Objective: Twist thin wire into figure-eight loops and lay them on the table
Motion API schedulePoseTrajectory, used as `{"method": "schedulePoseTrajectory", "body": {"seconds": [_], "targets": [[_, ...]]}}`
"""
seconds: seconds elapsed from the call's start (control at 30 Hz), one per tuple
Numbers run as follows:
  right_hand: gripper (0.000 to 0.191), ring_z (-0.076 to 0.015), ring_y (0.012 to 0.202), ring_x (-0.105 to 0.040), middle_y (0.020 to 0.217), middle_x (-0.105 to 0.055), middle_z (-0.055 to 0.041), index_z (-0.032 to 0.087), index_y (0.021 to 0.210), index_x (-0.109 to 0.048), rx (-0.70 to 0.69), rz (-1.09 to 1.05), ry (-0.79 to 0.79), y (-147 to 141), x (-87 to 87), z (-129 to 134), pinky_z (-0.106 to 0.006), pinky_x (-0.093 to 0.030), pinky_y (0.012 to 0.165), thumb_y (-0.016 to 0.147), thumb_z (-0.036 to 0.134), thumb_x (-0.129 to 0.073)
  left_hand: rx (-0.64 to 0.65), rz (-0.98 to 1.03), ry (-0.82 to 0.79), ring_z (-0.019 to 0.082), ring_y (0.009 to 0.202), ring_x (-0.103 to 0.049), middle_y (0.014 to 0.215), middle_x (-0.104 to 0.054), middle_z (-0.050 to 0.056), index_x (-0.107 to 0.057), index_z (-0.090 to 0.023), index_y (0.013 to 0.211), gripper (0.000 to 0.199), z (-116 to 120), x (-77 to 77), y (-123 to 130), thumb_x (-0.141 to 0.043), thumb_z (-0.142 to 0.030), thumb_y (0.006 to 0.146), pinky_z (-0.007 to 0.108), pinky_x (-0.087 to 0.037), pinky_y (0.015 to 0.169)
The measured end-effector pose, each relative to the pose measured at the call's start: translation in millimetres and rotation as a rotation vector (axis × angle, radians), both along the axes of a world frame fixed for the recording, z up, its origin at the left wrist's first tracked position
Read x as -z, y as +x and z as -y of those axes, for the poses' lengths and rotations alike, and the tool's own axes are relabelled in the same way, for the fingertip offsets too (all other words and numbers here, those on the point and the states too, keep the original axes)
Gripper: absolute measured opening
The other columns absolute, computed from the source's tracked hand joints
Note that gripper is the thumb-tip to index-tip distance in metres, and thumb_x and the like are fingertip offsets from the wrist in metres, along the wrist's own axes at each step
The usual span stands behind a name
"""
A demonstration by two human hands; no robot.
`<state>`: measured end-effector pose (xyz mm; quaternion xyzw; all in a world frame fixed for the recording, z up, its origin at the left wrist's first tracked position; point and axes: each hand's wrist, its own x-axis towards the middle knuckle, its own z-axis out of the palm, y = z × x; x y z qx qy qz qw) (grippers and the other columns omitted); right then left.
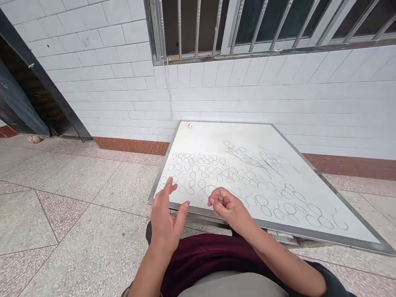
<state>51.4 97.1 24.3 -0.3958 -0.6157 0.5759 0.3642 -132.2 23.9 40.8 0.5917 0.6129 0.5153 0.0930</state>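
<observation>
A white board (210, 138) with a grey metal frame lies flat in front of me, covered with rows of drawn circles and some dark scribbled lines. Over its near left corner is my left hand (168, 214), fingers apart, holding nothing. My right hand (227, 206) is over the board's near edge, its fingers curled and the thumb and index finger pressed together; whatever is between them, if anything, is too small to make out. A small white and red object (189, 126) sits at the board's far left corner.
Behind the board stands a white brick wall (117, 82) with a barred window (247, 29) above. A dark doorway (34, 86) opens at the far left, with a small roundish object (35, 139) on the floor nearby. Speckled stone floor (102, 243) extends to the left.
</observation>
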Motion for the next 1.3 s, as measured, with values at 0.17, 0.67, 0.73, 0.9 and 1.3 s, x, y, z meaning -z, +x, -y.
{"method": "schedulePoseTrajectory", "body": {"seconds": [0.17, 0.67, 0.73, 0.9, 1.3], "targets": [[0.01, -0.0092, 0.054, -0.044, 0.071, -0.057, 0.0025, 0.021, 0.079, -0.052, 0.003, -0.029, 0.026, 9, -15.2, 13, -0.023, -0.036, 0.051, 0.078, 0.028, -0.059, 0.365, 0.567, -0.281, 0.023, 0.105, -0.061, 0.116, -0.064, 0.01, -0.036, -0.027, 0.143, 0.076, -4, -9.7, 36, -0.072, -0.031, 0.076, 0.041, -0.046, 0.093], [0.005, -0.0098, 0.058, -0.047, 0.07, -0.058, 0.0028, 0.021, 0.079, -0.053, -0.025, -0.045, 0.017, 33, -22.5, 26, -0.023, -0.037, 0.054, 0.076, 0.017, -0.053, 0.207, 0.873, -0.254, 0.013, 0.068, -0.062, 0.077, -0.069, 0.0, -0.055, -0.02, 0.125, 0.054, 2, -3.1, 75, -0.073, -0.028, 0.074, 0.029, -0.051, 0.072], [0.003, -0.0103, 0.059, -0.047, 0.069, -0.055, 0.0033, 0.021, 0.079, -0.052, -0.022, -0.041, 0.02, 35, -19.2, 26, -0.024, -0.037, 0.055, 0.077, 0.019, -0.054, 0.218, 0.889, -0.257, 0.013, 0.069, -0.063, 0.078, -0.07, 0.001, -0.054, -0.019, 0.126, 0.055, 1, -0.7, 80, -0.073, -0.028, 0.075, 0.029, -0.051, 0.073], [0.005, -0.0114, 0.061, -0.049, 0.069, -0.054, 0.0031, 0.021, 0.08, -0.052, -0.021, -0.004, 0.064, 42, -6.2, 24, -0.025, -0.04, 0.058, 0.082, 0.025, -0.055, 0.213, 0.951, -0.241, 0.011, 0.065, -0.059, 0.076, -0.071, -0.001, -0.054, -0.019, 0.125, 0.055, -2, 9.3, 91, -0.073, -0.027, 0.075, 0.028, -0.05, 0.074], [0.009, -0.0123, 0.063, -0.052, 0.072, -0.057, 0.0024, 0.022, 0.082, -0.054, -0.056, 0.042, 0.102, 52, 7.3, 25, -0.025, -0.04, 0.059, 0.086, 0.029, -0.055, 0.169, 0.909, -0.193, 0.016, 0.081, -0.066, 0.079, -0.072, 0.0, -0.053, -0.021, 0.128, 0.054, 4, 24.6, 102, -0.071, -0.028, 0.077, 0.034, -0.049, 0.087]]}}
